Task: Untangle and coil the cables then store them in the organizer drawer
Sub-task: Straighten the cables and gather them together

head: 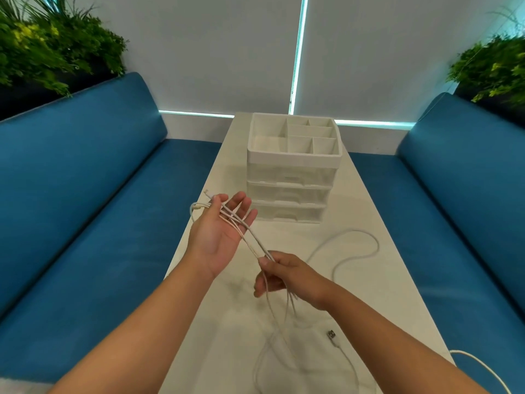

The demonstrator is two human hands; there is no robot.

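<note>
A thin white cable runs in several strands across the open palm of my left hand, looped round its straight fingers, with a small plug sticking out past the thumb. My right hand pinches the same strands between thumb and fingers below and to the right. From it the strands hang down to the white table. A second, thicker white cable lies in a loose curve on the table, its USB plug near the front right. The white organizer with three shut drawers stands behind my hands.
The organizer's top tray has several bare compartments. Blue sofas flank the narrow table on both sides. Potted plants stand behind each sofa. Part of the thicker cable hangs over the table's right front edge.
</note>
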